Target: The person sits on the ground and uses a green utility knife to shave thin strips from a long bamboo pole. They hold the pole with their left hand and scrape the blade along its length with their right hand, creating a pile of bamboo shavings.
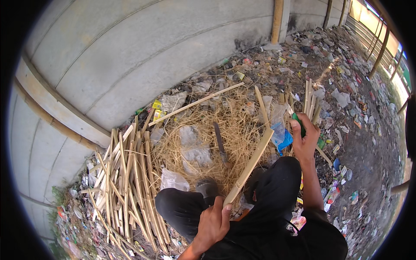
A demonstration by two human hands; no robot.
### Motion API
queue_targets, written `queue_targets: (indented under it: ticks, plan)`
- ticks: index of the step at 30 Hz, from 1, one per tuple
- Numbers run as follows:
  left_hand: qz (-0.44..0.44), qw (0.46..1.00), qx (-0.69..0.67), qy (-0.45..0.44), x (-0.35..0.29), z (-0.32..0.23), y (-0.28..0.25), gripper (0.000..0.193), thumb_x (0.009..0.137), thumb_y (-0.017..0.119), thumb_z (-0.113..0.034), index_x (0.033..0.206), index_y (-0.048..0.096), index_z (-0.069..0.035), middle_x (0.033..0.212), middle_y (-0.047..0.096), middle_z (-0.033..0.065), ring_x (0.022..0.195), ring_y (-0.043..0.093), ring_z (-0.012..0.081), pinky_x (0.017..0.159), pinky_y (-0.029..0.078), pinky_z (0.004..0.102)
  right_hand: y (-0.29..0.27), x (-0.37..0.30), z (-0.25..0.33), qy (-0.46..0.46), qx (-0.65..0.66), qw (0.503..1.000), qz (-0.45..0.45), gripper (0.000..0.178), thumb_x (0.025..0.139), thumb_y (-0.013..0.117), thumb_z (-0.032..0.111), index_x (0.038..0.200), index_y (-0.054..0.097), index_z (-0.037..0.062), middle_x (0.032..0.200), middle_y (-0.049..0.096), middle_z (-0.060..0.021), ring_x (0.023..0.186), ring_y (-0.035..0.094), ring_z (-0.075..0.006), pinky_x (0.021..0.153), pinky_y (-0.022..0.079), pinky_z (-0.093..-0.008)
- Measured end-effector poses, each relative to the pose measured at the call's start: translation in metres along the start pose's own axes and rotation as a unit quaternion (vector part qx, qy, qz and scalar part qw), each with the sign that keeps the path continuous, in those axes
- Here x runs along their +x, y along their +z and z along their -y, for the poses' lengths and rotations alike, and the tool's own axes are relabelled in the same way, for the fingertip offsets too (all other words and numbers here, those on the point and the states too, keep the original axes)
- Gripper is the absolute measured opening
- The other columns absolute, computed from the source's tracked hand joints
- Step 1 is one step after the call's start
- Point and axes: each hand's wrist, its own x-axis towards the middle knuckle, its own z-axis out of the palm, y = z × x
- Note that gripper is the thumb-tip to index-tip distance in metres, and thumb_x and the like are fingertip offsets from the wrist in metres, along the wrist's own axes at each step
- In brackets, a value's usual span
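My left hand (214, 222), low in the middle, is closed around the lower end of a flat split bamboo slat (250, 165). The slat slants up and to the right between my knees. My right hand (306, 139) is raised to the right of my knee, its fingers closed on a small green object (296, 118); its kind is mostly hidden by the fingers. Just left of that hand lies blue and clear plastic (282, 138). A long dark blade (219, 141) rests on the shavings in front of me.
A large pile of split bamboo strips (125, 186) lies at the left. Pale shavings (238, 125) surround a grey stone block (193, 149). More bamboo strips (309, 97) stand beyond my right hand. Litter (342, 97) covers the ground; a concrete wall (130, 56) runs behind.
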Motion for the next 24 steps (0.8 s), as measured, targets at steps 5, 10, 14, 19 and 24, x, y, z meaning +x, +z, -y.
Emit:
queue_targets:
  ticks: [5,10,14,19,24]
  plan:
    - [-0.038,0.999,0.024,-0.008,0.009,0.002,-0.002,0.027,0.11,0.058,-0.028,0.113,0.053,-0.001,0.077,0.07,0.0267,0.071,0.069,0.0509,0.06,0.053,0.0553,0.014,-0.033,0.02,-0.076,0.084,0.988,0.101,0.026,0.096,0.08,0.023,0.107,0.071,0.001,0.087,0.076,-0.0126,0.065,0.072,-0.0249,0.061,0.054,-0.033]
    - [-0.076,0.997,-0.006,0.005,0.021,-0.008,-0.009,0.032,0.106,0.068,-0.03,0.112,0.058,0.0,0.076,0.07,0.0249,0.068,0.07,0.0477,0.059,0.054,0.0513,0.023,-0.062,0.046,-0.151,0.115,0.957,0.219,0.03,0.09,0.086,0.029,0.104,0.072,0.0069,0.085,0.075,-0.0075,0.065,0.073,-0.0253,0.056,0.054,-0.0352]
    - [-0.103,0.994,-0.003,0.026,0.023,-0.008,-0.006,0.035,0.104,0.073,-0.031,0.111,0.06,0.001,0.074,0.07,0.0238,0.065,0.07,0.0452,0.058,0.054,0.0492,0.03,-0.073,0.053,-0.18,0.135,0.948,0.225,0.031,0.088,0.087,0.031,0.105,0.072,0.009,0.084,0.075,-0.0045,0.062,0.071,-0.0241,0.053,0.054,-0.0351]
    - [-0.116,0.993,-0.002,0.016,0.021,-0.012,-0.005,0.029,0.103,0.073,-0.022,0.112,0.061,0.002,0.073,0.068,0.0189,0.06,0.069,0.0362,0.058,0.051,0.0414,0.035,-0.076,0.054,-0.184,0.136,0.948,0.223,0.032,0.087,0.087,0.032,0.104,0.073,0.0097,0.082,0.074,-0.0038,0.06,0.071,-0.0234,0.051,0.053,-0.0346]
    - [-0.109,0.994,-0.004,0.01,0.021,-0.011,-0.005,0.037,0.104,0.072,-0.032,0.111,0.06,0.002,0.073,0.069,0.0238,0.064,0.071,0.0446,0.057,0.054,0.0488,0.031,-0.071,0.058,-0.191,0.121,0.951,0.211,0.03,0.088,0.087,0.032,0.102,0.074,0.0098,0.082,0.075,-0.0042,0.062,0.072,-0.0232,0.052,0.054,-0.0345]
